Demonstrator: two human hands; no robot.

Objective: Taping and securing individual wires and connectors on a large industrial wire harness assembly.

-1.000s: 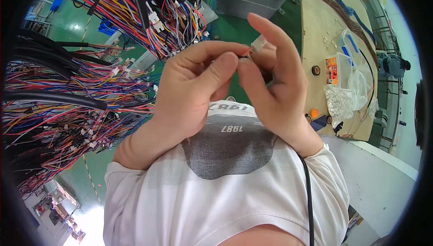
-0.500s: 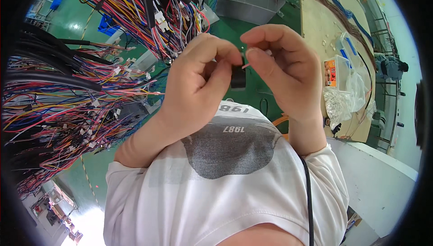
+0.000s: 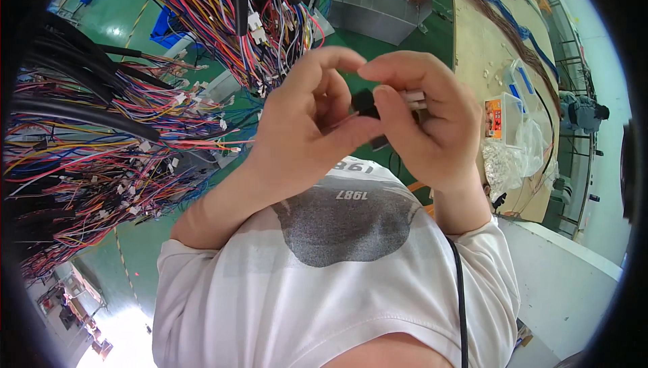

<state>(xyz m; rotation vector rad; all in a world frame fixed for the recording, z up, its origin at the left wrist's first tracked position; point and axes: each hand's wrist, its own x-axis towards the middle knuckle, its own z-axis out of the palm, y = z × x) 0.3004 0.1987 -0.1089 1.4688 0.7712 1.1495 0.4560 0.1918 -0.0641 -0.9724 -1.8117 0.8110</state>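
In front of my chest my two hands meet, thumbs and index fingertips close together. My left hand [image 3: 297, 125] is curled, its thumb lying across a small black piece [image 3: 364, 101] whose lower end shows beneath the thumb. A thin pale wire [image 3: 343, 123] runs along that thumb. My right hand [image 3: 439, 125] is closed with small white connectors [image 3: 414, 97] in its curled fingers, and its thumb tip is beside the black piece. The fingers hide much of what is between them, and the left fingertips are slightly blurred.
Thick bundles of coloured wires [image 3: 196, 17] with black sleeves [image 3: 81, 111] hang at the left. On the right stands a wooden table [image 3: 472, 44] with brown wires [image 3: 499, 14], a clear plastic box [image 3: 514, 122] and a bag of small white parts [image 3: 501, 162]. A grey bin [image 3: 371, 10] stands beyond my hands.
My left finger and thumb have spread from their pinch and reached right, the thumb crossing the black piece. The white connectors in my right hand show more. The black piece has shifted slightly right and tilted.
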